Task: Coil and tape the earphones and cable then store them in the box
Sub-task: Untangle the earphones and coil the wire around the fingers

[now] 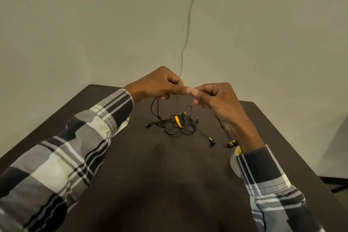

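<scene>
A roll of tape (234,162) lies on the dark counter (160,175), partly under the right sleeve (269,184). Beyond it, the black earphones (178,123) sprawl tangled mid-counter. Above them the left hand (158,85) and right hand (216,98) meet, each pinching a strand of earphone wire between curled fingertips.

Dark brown tabletop (150,184); black earphones (177,124) with a yellow-orange inline piece (178,121) and yellow accents near the buds at 3 o'clock of the tangle; black, grey and white plaid sleeves (62,158); off-white tape roll (233,162); beige wall (94,24); pale grey wall cord (187,34)
</scene>
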`<move>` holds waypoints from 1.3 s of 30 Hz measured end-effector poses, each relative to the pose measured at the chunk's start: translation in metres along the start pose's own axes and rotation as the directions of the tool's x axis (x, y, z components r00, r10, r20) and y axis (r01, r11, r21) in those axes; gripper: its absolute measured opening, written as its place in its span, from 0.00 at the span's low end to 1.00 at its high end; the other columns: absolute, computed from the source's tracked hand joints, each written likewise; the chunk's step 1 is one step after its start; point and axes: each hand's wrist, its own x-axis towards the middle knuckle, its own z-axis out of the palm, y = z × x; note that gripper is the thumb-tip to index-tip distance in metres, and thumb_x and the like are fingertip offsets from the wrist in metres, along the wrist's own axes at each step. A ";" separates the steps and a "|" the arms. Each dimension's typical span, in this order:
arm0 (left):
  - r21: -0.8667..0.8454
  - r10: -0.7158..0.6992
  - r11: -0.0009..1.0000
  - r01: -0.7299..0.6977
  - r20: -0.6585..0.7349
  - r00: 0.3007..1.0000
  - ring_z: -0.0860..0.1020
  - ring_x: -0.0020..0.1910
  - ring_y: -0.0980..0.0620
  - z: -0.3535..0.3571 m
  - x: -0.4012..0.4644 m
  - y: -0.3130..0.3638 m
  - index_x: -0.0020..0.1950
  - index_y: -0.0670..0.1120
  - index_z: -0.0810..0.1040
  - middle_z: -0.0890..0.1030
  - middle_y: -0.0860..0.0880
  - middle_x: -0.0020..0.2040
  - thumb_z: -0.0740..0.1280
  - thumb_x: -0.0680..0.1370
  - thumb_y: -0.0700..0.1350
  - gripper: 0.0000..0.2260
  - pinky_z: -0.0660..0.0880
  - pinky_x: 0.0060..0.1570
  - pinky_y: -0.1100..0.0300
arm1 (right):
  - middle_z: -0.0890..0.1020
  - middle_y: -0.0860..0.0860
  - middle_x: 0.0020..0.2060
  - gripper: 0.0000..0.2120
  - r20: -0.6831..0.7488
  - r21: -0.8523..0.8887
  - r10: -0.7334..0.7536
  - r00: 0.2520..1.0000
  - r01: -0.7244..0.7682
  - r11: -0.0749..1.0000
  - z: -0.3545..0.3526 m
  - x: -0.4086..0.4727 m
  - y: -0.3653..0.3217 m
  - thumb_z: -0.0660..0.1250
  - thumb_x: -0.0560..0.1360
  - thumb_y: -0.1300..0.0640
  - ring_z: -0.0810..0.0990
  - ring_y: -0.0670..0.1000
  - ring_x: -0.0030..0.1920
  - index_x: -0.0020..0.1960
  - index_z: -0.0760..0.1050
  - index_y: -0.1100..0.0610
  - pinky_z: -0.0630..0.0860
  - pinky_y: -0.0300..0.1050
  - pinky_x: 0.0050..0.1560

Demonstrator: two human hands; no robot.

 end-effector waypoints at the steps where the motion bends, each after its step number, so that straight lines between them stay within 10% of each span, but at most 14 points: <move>1: -0.016 0.008 1.000 -0.008 -0.003 1.000 0.64 0.23 0.54 -0.002 -0.003 0.000 0.42 0.38 0.84 0.72 0.50 0.27 0.74 0.74 0.50 0.14 0.65 0.30 0.62 | 0.85 0.62 0.39 0.04 -0.009 0.002 -0.003 1.000 0.003 1.000 -0.002 -0.001 -0.002 0.71 0.77 0.59 0.82 0.49 0.37 0.46 0.85 0.57 0.83 0.51 0.50; 18: -0.198 -0.011 0.980 -0.024 -0.175 0.985 0.63 0.29 0.54 -0.031 -0.011 -0.026 0.47 0.45 0.86 0.67 0.50 0.29 0.71 0.73 0.54 0.13 0.65 0.29 0.69 | 0.80 0.47 0.31 0.08 -0.329 0.266 0.020 0.944 0.072 0.961 -0.066 -0.003 -0.015 0.67 0.80 0.58 0.70 0.44 0.27 0.45 0.82 0.59 0.63 0.34 0.25; 34: -0.059 0.017 0.998 -0.031 -0.228 0.974 0.60 0.28 0.53 -0.044 -0.019 -0.020 0.49 0.36 0.84 0.75 0.56 0.24 0.71 0.77 0.42 0.08 0.60 0.31 0.65 | 0.86 0.55 0.41 0.06 0.159 -0.065 0.272 0.949 -0.265 0.962 -0.061 -0.017 0.056 0.68 0.78 0.61 0.82 0.50 0.42 0.50 0.84 0.58 0.80 0.42 0.43; 39: -0.001 0.060 0.998 -0.060 -0.108 0.992 0.59 0.27 0.52 -0.035 -0.013 -0.009 0.46 0.41 0.86 0.78 0.34 0.33 0.73 0.75 0.43 0.06 0.67 0.31 0.73 | 0.86 0.47 0.49 0.08 0.176 -0.195 0.218 0.960 -0.183 0.963 -0.043 -0.006 0.043 0.72 0.76 0.57 0.83 0.44 0.52 0.55 0.82 0.52 0.77 0.34 0.48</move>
